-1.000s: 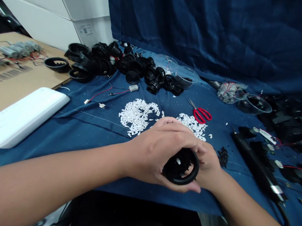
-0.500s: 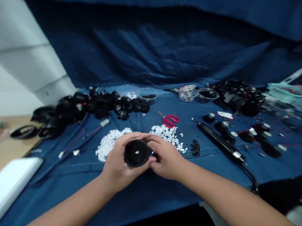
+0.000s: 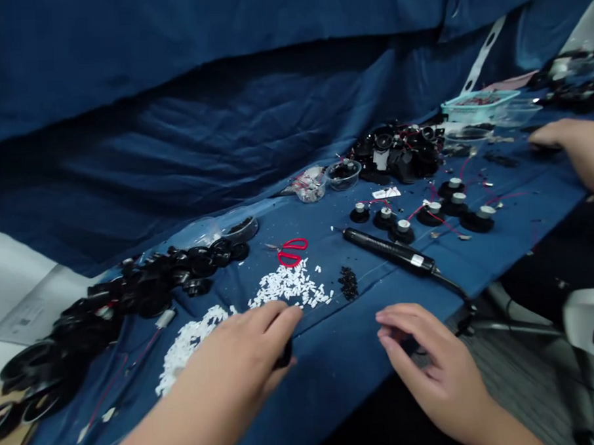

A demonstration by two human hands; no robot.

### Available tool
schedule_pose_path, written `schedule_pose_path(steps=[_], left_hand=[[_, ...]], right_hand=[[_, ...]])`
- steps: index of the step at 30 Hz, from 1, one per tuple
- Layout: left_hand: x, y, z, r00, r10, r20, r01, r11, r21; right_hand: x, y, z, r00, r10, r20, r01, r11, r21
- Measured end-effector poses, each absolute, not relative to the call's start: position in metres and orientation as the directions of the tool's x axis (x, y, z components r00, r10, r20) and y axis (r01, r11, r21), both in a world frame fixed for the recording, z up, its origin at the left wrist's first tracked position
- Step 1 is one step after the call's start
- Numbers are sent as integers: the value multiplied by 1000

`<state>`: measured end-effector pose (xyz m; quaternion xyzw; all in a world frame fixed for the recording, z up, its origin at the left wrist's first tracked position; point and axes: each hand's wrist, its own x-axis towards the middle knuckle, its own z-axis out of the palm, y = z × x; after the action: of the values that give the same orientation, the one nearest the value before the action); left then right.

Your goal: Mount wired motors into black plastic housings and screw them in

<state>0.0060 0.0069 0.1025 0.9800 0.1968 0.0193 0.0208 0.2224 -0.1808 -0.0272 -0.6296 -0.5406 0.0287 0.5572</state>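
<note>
My left hand (image 3: 248,346) is wrapped round a black round part (image 3: 284,355), most of which is hidden behind the fingers and the back of the hand. To its right, my right hand (image 3: 434,370) hangs over the table's front edge, fingers curved and thumb apart, with nothing visible between them. Small white plastic pieces (image 3: 292,285) lie in a pile just beyond the left hand, and more white pieces (image 3: 189,345) lie to its left. A small heap of black screws (image 3: 349,284) and a black electric screwdriver (image 3: 386,246) are beyond the right hand.
Red-handled scissors (image 3: 292,252) lie behind the white pile. Black housings (image 3: 147,288) are heaped at left, more black parts (image 3: 397,152) at back. Several black parts with motors (image 3: 434,211) stand at right. Another person's hand (image 3: 563,135) reaches in at far right.
The view has swung to the right. My right hand has let go of the black part and moved away to the right; my left hand still has it, now turned palm down.
</note>
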Motion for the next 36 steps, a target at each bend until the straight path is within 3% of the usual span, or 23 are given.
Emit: schedule_pose_path(steps=[2, 5, 11, 14, 18, 21, 24, 27, 29, 33, 36], left_hand=[[29, -3, 79, 924, 351, -150, 357, -934, 14], [45, -10, 56, 922, 316, -223, 324, -946, 0], [77, -7, 78, 976, 181, -121, 187, -982, 35], [131, 9, 94, 997, 57, -58, 60, -997, 40], [215, 42, 82, 994, -78, -73, -78, -997, -7], [252, 58, 63, 983, -144, -111, -148, -989, -26], [259, 60, 55, 979, -184, -89, -189, -981, -50], [247, 52, 68, 978, -206, -33, -207, -978, -39], [236, 42, 83, 979, -203, 3, -203, -979, -13], [223, 18, 106, 960, -281, -4, -280, -959, 36], [214, 12, 110, 938, -347, -12, -345, -936, 70]], right_hand=[[231, -191, -35, 444, 708, 549, 649, 168, -742], [243, -198, -40, 458, 712, 533, 630, 162, -759], [249, -192, -46, 476, 681, 556, 581, 232, -780], [246, -184, -47, 528, 632, 567, 566, 236, -790], [244, -179, -40, 593, 631, 500, 502, 195, -842], [243, -182, -36, 657, 659, 366, 347, 167, -923], [245, -187, -35, 710, 695, 112, -3, 161, -987], [251, -187, -31, 684, 722, -107, -348, 193, -917], [258, -183, -26, 684, 722, -104, -448, 302, -842], [274, -164, -16, 815, 577, 43, -380, 590, -713], [279, -147, -12, 886, 463, 32, -309, 639, -704]])
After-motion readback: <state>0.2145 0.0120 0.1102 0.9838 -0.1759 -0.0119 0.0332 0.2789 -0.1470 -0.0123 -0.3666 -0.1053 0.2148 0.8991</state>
